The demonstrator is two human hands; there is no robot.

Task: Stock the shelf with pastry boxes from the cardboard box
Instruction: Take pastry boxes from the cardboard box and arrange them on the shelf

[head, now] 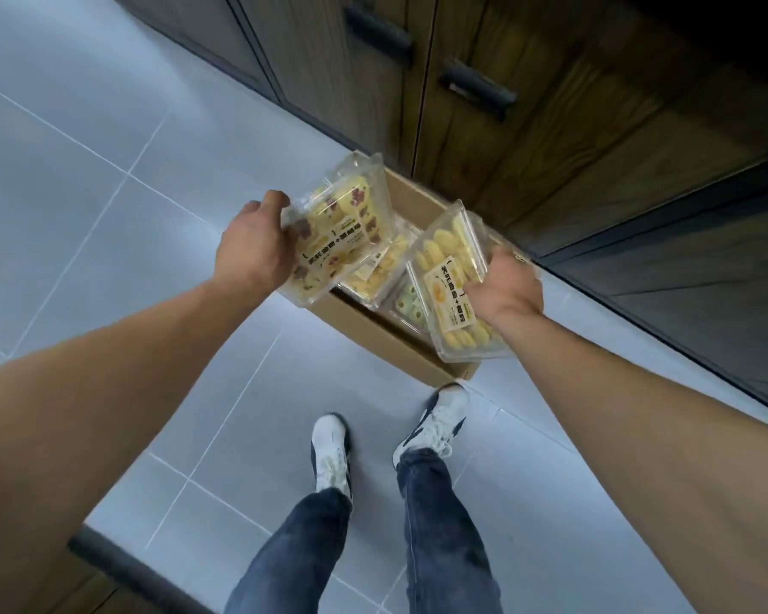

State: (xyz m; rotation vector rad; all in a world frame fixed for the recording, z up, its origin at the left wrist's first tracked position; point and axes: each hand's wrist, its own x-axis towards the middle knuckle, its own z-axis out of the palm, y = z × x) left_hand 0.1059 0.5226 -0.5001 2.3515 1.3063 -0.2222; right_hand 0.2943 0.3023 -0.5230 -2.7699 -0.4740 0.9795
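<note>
Brown open cardboard box point(375, 334) on grey tiled floor point(85, 179), more packs inside. Above it, two clear plastic pastry boxes, lifted: left hand point(258, 248) gripping spotted-cookie box point(335, 228), right hand point(504, 288) gripping yellow-pastry box point(451, 281). Shelf unseen.

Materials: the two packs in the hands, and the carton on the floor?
Clear clamshell pack of brown-spotted pastries and clear clamshell pack of plain yellow pastries: likely thin glossy plastic, see-through with glare. Brown open carton: apparently corrugated cardboard, matte, folded edges.
</note>
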